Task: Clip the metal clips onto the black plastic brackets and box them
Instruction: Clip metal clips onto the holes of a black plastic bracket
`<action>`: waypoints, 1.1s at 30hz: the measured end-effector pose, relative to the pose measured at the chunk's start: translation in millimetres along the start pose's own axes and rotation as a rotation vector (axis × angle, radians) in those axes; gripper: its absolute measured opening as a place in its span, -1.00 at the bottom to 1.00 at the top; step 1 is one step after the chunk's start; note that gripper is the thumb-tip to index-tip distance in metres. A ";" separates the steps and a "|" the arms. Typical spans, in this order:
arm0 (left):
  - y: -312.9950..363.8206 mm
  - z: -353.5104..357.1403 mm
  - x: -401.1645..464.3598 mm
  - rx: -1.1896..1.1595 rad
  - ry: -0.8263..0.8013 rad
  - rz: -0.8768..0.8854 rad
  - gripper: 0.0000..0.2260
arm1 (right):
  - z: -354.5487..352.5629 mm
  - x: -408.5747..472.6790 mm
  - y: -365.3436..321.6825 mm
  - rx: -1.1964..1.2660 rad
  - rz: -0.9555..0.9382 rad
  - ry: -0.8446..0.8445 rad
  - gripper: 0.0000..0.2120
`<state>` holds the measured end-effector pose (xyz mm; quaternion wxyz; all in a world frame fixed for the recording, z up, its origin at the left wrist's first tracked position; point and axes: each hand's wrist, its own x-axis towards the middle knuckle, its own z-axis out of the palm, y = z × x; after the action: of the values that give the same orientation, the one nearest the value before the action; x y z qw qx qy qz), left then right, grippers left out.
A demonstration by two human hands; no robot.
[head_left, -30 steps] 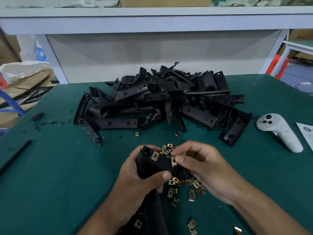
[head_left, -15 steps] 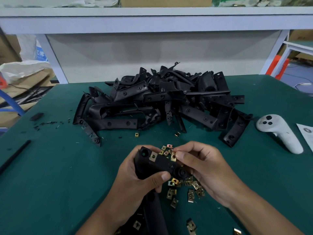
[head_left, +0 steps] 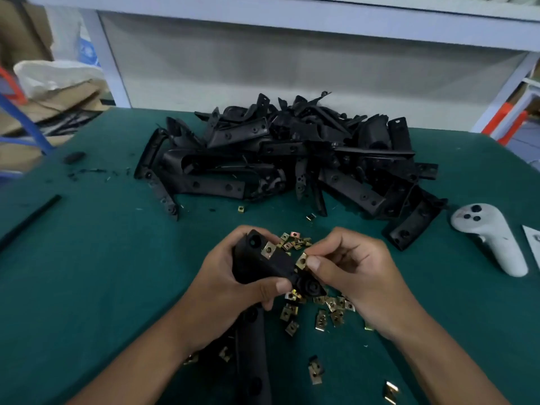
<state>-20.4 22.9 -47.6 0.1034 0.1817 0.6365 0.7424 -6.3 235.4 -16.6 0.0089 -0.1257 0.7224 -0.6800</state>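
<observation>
My left hand (head_left: 230, 290) grips a black plastic bracket (head_left: 263, 266) near the table's front, thumb across its lower edge. One brass-coloured metal clip (head_left: 268, 249) sits on the bracket's upper side. My right hand (head_left: 350, 270) pinches a second metal clip (head_left: 301, 261) at the bracket's right edge. Several loose clips (head_left: 321, 312) lie on the green mat under and beyond my hands. A large pile of black brackets (head_left: 292, 159) fills the middle of the table. Another long bracket (head_left: 252, 355) lies below my left wrist.
A white handheld controller (head_left: 491, 235) lies at the right, with a white paper (head_left: 533, 238) beside it at the edge. A black strip (head_left: 29, 220) and black plastic scraps (head_left: 87, 171) lie at the left. Cardboard and a white bag (head_left: 55, 74) stand beyond the table's left edge.
The view has tilted slightly downward. My hands and the bracket have shifted a little; the right fingers keep pinching the clip at the bracket's edge.
</observation>
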 end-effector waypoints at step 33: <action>-3.9 1.2 -1.0 -0.023 -0.028 -0.042 -0.70 | 3.5 -4.2 4.0 -0.031 -0.001 0.025 -0.94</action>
<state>-19.3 24.2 -51.4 0.1300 0.1775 0.6302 0.7446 -2.2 232.9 -21.4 -0.0022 -0.1177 0.7327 -0.6703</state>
